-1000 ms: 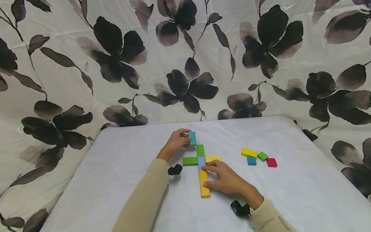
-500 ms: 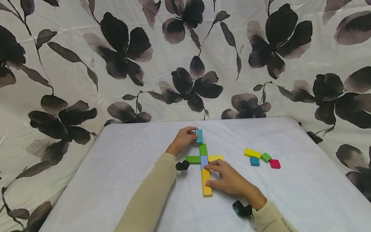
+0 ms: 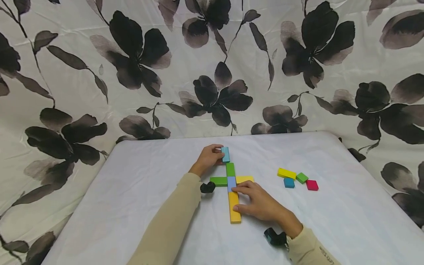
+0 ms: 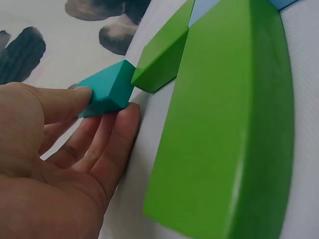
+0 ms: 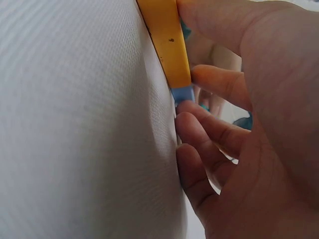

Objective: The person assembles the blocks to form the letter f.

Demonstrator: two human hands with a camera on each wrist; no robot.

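At the far end of a cross-shaped row of blocks, my left hand (image 3: pixel 208 159) pinches a teal block (image 3: pixel 225 154) between thumb and fingers. In the left wrist view the teal block (image 4: pixel 108 90) has a corner at the end of the far green block (image 4: pixel 162 57). That green block (image 3: pixel 230 169) joins a light blue block (image 3: pixel 231 183), with a green block (image 3: pixel 218 181) to its left and a yellow block (image 3: pixel 244 179) to its right. My right hand (image 3: pixel 260 202) rests with its thumb on the orange-yellow block (image 3: pixel 235 215) and fingertips at the light blue one.
To the right on the white-covered table (image 3: pixel 331 228) lie a yellow block (image 3: pixel 286 173), a blue block (image 3: pixel 289 183), a green block (image 3: pixel 301 177) and a red block (image 3: pixel 312 185). Behind the table hangs a flower-printed cloth (image 3: pixel 218 48).
My left hand has shifted the teal block rightward, closer in line with the far green block. My right hand stays on the near blocks. The head view has moved slightly.
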